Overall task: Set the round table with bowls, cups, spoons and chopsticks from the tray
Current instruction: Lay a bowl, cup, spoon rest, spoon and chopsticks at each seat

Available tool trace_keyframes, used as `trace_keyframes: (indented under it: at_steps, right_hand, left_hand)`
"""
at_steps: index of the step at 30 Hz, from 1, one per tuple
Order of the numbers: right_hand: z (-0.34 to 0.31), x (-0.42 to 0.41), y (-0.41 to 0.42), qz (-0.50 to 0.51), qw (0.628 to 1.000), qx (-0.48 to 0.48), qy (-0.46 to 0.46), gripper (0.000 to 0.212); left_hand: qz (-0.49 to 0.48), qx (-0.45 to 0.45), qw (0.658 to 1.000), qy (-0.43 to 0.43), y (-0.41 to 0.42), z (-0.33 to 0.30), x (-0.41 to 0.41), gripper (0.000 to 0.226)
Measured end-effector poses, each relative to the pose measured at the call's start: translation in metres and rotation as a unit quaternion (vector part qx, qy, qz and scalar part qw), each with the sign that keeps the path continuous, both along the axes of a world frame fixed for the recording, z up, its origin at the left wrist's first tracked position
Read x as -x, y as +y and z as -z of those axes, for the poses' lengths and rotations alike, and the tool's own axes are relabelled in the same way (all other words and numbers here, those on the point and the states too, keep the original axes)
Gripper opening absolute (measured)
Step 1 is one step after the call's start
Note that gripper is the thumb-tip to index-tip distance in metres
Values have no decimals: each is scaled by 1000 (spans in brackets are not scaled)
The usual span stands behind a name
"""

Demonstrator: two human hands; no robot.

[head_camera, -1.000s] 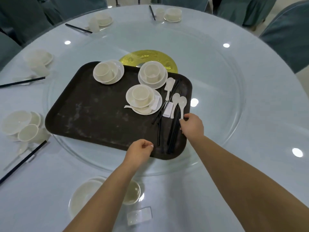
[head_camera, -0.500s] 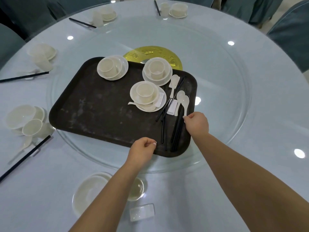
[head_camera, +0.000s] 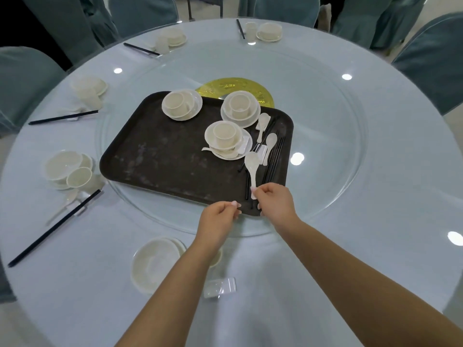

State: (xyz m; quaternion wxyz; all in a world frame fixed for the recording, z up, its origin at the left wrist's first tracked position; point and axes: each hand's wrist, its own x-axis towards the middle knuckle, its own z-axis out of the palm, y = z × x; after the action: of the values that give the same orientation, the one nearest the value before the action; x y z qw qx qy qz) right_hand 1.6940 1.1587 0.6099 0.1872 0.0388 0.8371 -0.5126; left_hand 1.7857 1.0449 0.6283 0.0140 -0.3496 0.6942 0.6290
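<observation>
A dark brown tray [head_camera: 162, 156] lies on the glass turntable of the round table. On it stand three stacks of white bowl, saucer and cup [head_camera: 224, 136], with loose white spoons [head_camera: 270, 144] and black chopsticks [head_camera: 275, 159] at its right end. My right hand [head_camera: 274, 200] pinches a white spoon [head_camera: 252, 169] by its handle, lifted just above the tray's near right corner. Beside it my left hand [head_camera: 220, 216] hovers at the tray's near edge with fingers curled, holding nothing. Near me a bowl on a saucer [head_camera: 152, 264] and a chopstick rest [head_camera: 220, 286] lie on the table.
Place settings of bowls, cups and black chopsticks ring the table at the left [head_camera: 67, 169], far left [head_camera: 89, 90] and far side [head_camera: 269, 31]. A gold disc [head_camera: 235, 88] marks the turntable's centre. Teal-covered chairs [head_camera: 433, 61] surround the table.
My right hand has picked a white spoon up from the tray's right end and drawn it towards the near edge. My left hand has stayed at the tray's edge.
</observation>
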Motion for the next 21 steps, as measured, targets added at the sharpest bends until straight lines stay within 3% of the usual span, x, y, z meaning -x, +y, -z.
trace_keyframes:
  at_steps: [3,10,17,21]
  right_hand:
    - [-7,-31,-3,-29,999,23,-3,25]
    - [-12,-108,-3,-113,993,17,-23,28]
    - [-8,-144,-2,-180,983,-1,-42,23]
    - [-3,-154,1,-169,984,18,-60,18]
  left_hand:
    - [-52,-65,996,-2,3,-6,-15,22]
    - [-114,-115,986,-40,-1,-6,-66,23]
    - [-106,-141,984,-25,-4,2,-115,18]
    - [-80,-155,984,-37,-5,6,-137,19]
